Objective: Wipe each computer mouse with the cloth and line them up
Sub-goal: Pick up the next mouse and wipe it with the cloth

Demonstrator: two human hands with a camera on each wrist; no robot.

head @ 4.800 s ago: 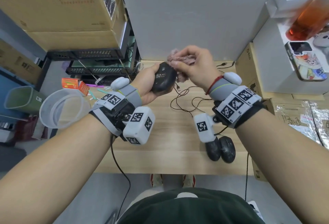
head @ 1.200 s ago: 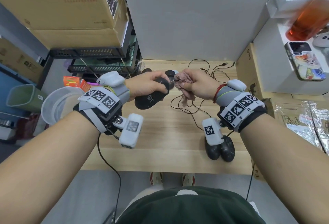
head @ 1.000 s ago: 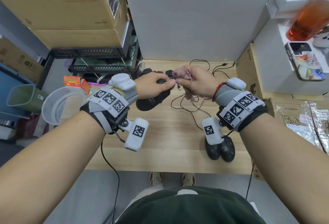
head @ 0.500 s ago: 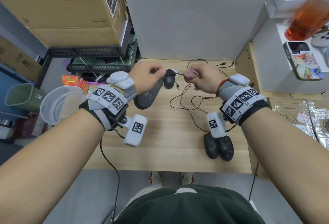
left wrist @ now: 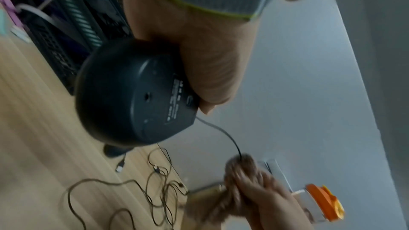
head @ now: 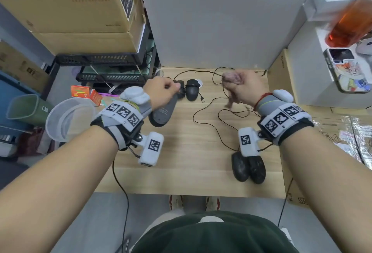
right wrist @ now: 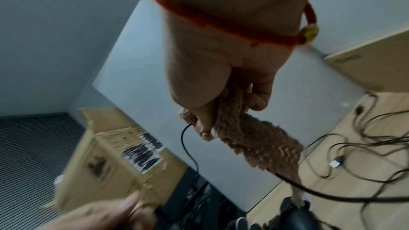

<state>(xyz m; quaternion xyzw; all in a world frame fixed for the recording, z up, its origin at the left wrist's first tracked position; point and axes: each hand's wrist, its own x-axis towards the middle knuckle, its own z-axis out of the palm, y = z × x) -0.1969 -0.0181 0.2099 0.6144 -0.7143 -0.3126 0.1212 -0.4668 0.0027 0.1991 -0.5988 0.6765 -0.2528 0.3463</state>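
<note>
My left hand (head: pixel 169 88) grips a dark grey wired mouse (head: pixel 164 110) above the table's back left, its underside (left wrist: pixel 132 97) facing my wrist. Its thin cable (left wrist: pixel 221 132) runs to a pinkish fluffy cloth (head: pixel 231 77), which my right hand (head: pixel 236 85) pinches around the cable (right wrist: pixel 188 146). The rest of the cloth (right wrist: pixel 261 142) hangs below the fingers. Another black mouse (head: pixel 192 90) lies at the back of the table. Two black mice (head: pixel 239 165) (head: pixel 256 169) lie side by side near the front right, partly behind my right wrist camera.
Loose black cables (head: pixel 211 122) and a USB plug (head: pixel 202 98) lie tangled mid-table (head: pixel 191 172). A clear plastic tub (head: pixel 68 120) and cardboard boxes (head: pixel 80 11) stand left. A phone (head: pixel 346 69) and an orange bottle (head: pixel 350 23) sit on the white unit at right.
My hands have drawn apart. The right hand slid the cloth from the mouse body out along its cable to the right; the left hand kept hold of the mouse and shifted slightly left.
</note>
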